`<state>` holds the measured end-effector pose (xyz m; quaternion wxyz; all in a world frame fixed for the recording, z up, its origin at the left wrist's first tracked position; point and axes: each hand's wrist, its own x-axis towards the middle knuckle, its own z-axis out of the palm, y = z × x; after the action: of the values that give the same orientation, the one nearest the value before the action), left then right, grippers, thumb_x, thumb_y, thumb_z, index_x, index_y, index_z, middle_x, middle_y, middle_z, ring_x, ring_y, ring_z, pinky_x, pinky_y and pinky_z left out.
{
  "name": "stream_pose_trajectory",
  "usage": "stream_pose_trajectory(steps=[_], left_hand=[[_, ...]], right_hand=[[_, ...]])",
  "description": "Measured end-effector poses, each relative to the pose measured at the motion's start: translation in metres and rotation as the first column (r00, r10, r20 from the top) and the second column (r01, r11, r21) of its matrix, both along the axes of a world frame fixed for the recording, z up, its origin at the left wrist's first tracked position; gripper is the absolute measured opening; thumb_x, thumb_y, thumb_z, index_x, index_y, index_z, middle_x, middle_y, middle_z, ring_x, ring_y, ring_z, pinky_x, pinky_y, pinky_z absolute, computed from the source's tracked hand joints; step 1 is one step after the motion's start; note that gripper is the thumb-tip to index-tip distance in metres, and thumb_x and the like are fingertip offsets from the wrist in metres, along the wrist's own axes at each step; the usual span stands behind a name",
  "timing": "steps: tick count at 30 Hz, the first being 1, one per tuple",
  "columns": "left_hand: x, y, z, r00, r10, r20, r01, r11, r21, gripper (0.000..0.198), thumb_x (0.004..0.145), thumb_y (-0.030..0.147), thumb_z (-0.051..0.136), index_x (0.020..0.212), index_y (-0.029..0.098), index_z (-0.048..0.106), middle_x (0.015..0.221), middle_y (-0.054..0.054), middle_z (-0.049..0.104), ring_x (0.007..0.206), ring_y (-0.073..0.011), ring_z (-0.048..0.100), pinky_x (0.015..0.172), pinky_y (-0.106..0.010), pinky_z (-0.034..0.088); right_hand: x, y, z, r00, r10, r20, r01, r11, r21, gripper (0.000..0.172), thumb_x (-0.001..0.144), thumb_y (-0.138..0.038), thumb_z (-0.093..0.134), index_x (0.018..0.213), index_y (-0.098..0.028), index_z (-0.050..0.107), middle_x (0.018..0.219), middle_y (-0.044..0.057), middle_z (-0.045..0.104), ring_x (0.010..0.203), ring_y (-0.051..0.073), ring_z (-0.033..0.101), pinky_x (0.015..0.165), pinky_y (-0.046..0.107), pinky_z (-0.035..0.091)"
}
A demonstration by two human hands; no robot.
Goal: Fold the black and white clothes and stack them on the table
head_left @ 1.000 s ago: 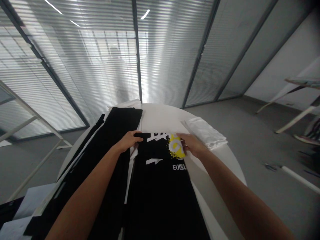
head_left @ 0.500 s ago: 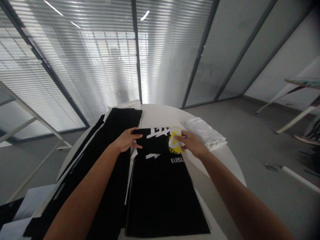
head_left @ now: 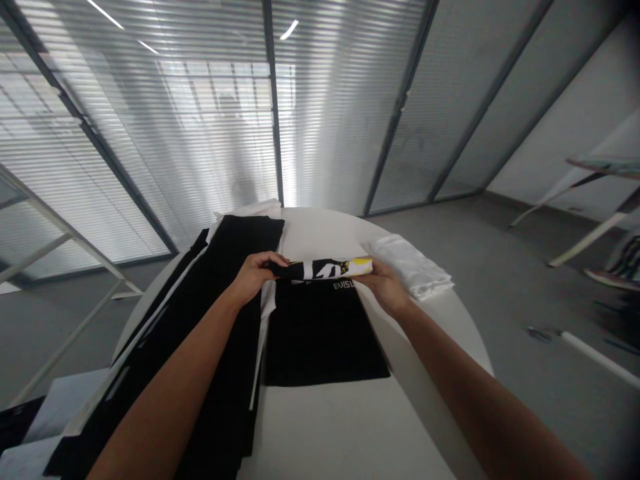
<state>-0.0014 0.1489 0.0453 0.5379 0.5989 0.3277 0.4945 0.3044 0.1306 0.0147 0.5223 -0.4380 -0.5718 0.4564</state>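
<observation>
A black printed garment (head_left: 325, 333) with white and yellow graphics lies partly on the round white table, its lower part flat and smooth. Its far end is rolled or folded into a narrow raised band showing the print. My left hand (head_left: 257, 273) grips the band's left end, thumb and fingers pinched around it. At the yellow right end, my right hand (head_left: 385, 283) holds the band, its fingers partly hidden beneath and behind it. White lettering shows on the flat cloth just below the band.
Several long black garments (head_left: 220, 320), layered with white cloth, cover the table's left side. Folded white cloth (head_left: 413, 263) in a clear-looking wrap lies at right on the white table (head_left: 345, 420). Left stands a pale metal frame (head_left: 70, 230); blinds and glass panels rise behind.
The folded end has tipped up into a narrow band, and the garment has slid away from me, its near edge now farther up the table. Both hands keep their hold.
</observation>
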Motion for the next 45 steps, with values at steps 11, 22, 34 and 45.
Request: stream_pose_trajectory(steps=[11,22,34,45], left_hand=[[-0.008,0.003,-0.001,0.979,-0.125,-0.161,0.136,0.989,0.056,0.033,0.046,0.012,0.043,0.062,0.018,0.071,0.082,-0.006,0.068,0.095,-0.0255,0.062,0.092,-0.040,0.045],[0.001,-0.005,0.006,0.899,-0.144,-0.415,0.101,0.987,-0.124,0.027,0.065,0.019,0.049,0.078,0.015,0.072,0.076,-0.003,0.068,0.070,-0.0159,0.060,0.063,-0.025,0.044],[0.055,-0.044,-0.002,0.264,0.533,-0.804,0.070,0.820,0.568,0.046,0.094,0.038,0.038,0.133,0.017,0.051,0.137,-0.014,0.051,0.130,-0.0281,0.042,0.108,-0.044,0.031],[0.062,-0.044,-0.039,0.198,0.439,-0.876,0.129,0.874,0.468,0.060,0.096,0.053,0.022,0.144,0.022,0.041,0.148,-0.011,0.042,0.138,-0.0281,0.035,0.114,-0.047,0.020]], right_hand=[[0.006,0.000,-0.003,0.998,0.043,0.044,-0.042,0.999,-0.029,0.047,0.046,-0.017,0.042,0.089,-0.019,0.061,0.110,0.006,0.067,0.102,0.028,0.061,0.089,0.039,0.046],[0.009,-0.008,0.013,0.980,0.155,0.126,-0.149,0.987,-0.055,0.038,0.058,-0.018,0.045,0.089,-0.019,0.065,0.116,0.010,0.066,0.119,0.029,0.053,0.090,0.041,0.047],[-0.035,-0.031,0.005,0.465,-0.340,0.817,-0.154,0.878,0.453,0.040,0.096,-0.031,0.036,0.127,-0.020,0.058,0.131,0.009,0.059,0.130,0.025,0.043,0.111,0.046,0.028],[-0.049,-0.029,-0.017,0.205,-0.165,0.965,-0.163,0.966,0.200,0.052,0.100,-0.047,0.019,0.148,-0.032,0.032,0.154,0.004,0.031,0.142,0.027,0.026,0.110,0.060,0.020]])
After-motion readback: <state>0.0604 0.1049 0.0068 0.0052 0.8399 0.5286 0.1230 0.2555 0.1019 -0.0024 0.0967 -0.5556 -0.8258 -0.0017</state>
